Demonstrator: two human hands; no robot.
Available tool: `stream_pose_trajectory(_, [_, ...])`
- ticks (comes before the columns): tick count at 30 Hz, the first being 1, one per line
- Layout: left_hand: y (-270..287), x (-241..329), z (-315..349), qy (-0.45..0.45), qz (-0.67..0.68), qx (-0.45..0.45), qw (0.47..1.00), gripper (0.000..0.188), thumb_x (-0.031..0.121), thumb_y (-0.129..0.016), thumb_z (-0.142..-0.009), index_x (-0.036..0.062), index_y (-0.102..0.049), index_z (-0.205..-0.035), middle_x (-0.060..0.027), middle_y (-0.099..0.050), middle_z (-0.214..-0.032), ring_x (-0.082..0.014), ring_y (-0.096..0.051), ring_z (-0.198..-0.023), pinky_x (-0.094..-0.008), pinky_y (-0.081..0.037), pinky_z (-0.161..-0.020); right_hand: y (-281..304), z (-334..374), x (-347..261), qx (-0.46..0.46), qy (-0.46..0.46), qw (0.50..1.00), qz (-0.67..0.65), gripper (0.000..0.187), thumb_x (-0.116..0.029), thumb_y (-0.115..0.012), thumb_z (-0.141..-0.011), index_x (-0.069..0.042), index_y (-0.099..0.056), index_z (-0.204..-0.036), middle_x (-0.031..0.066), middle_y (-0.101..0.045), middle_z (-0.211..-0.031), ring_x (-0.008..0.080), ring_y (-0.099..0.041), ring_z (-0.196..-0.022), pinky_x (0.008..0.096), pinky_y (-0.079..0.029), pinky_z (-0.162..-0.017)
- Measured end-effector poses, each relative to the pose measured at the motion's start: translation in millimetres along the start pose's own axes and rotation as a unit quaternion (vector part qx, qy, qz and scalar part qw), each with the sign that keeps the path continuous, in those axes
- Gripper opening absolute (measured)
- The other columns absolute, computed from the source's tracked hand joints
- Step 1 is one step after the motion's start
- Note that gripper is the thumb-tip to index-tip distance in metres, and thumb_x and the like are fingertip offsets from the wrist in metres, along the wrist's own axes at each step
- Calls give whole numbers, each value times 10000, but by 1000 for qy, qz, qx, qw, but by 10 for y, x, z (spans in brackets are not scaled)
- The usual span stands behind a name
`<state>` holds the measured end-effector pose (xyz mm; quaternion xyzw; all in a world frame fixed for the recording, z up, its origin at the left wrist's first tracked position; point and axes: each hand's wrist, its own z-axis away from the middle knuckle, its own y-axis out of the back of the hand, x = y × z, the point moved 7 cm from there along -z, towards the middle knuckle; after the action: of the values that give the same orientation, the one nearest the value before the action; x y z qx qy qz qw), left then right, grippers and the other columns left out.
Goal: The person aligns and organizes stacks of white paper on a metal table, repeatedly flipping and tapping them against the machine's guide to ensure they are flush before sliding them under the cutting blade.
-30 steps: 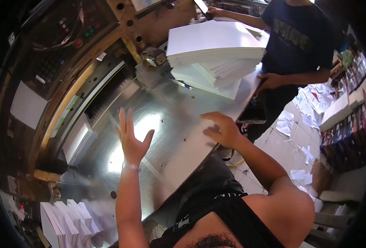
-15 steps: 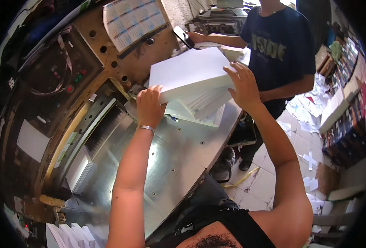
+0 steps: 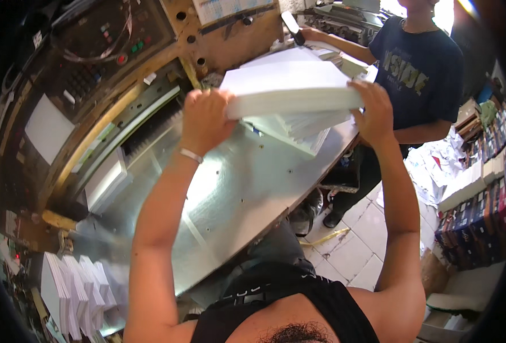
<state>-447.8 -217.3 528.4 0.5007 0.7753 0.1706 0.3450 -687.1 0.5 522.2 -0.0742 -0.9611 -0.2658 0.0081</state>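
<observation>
A thick stack of white paper (image 3: 296, 102) is held up between my two hands, its near edge tilted toward me. My left hand (image 3: 207, 117) is closed round its left end, a silver bracelet on the wrist. At the right end my right hand (image 3: 376, 111) grips the corner, thumb below and fingers on top. Below and behind the held stack lies more white paper (image 3: 316, 140), partly fanned out, on the metal table (image 3: 247, 183). The held stack hides part of that pile.
A person in a dark T-shirt (image 3: 418, 74) stands at the table's far right, holding a phone (image 3: 293, 27). On the left are a machine panel with buttons (image 3: 121, 59) and a paper block (image 3: 105, 180). Several paper stacks (image 3: 73, 297) stand lower left; book piles (image 3: 476, 223) line the right.
My hands have drawn the gripped stack nearer, and its front edge now faces me more squarely. The view has shifted, and the other person's phone is tilted differently.
</observation>
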Motion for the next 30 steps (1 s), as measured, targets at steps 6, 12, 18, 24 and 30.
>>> stream_pose_trajectory(6, [1244, -188, 96, 60, 36, 15, 997, 582, 219, -857, -691, 86, -553, -1169, -99, -644, -1052, -281, -621, -936, -393, -463, -840, 482, -639, -485, 26, 6, 987, -161, 582, -40, -784, -696, -91, -593, -1244, 114, -642, -1186, 298, -606, -1086, 383, -461, -957])
stream_pose_trajectory(12, [2306, -279, 799, 223, 139, -28, 964, 578, 209, -897, -643, 62, -610, -1122, -81, -646, -1001, -268, -633, -913, -339, -504, -811, 360, -820, -1170, -23, 15, 921, -389, 739, -109, -876, -637, -25, -505, -1271, 145, -596, -1251, 207, -572, -1111, 342, -440, -991])
stream_pose_trajectory(18, [2780, -312, 1859, 407, 183, -89, 891, 585, 125, -889, -643, 29, -636, -1162, -66, -648, -1065, -197, -614, -979, -311, -474, -901, -530, -559, -2084, -116, -83, 764, -629, 745, -67, -890, -607, -31, -479, -1228, 57, -545, -1115, 169, -566, -1043, 294, -481, -906])
stream_pose_trajectory(24, [2860, -75, 2875, 539, 230, -32, 810, 763, 100, -927, -590, 72, -601, -1280, -25, -618, -1081, -163, -586, -1012, -295, -465, -906, -1095, -48, -2731, -179, -109, 717, -664, 871, -159, -906, -630, -12, -433, -1347, 70, -546, -1164, 190, -561, -1081, 317, -471, -928])
stream_pose_trajectory(30, [2672, 146, 3576, 578, 286, 188, 740, 1156, 116, -940, -613, 107, -276, -1559, -30, -595, -1186, -149, -555, -1093, -316, -436, -978, -1237, 128, -3009, -203, -164, 641, -721, 951, -104, -869, -639, -6, -350, -1429, 102, -517, -1270, 214, -517, -1185, 343, -424, -1026])
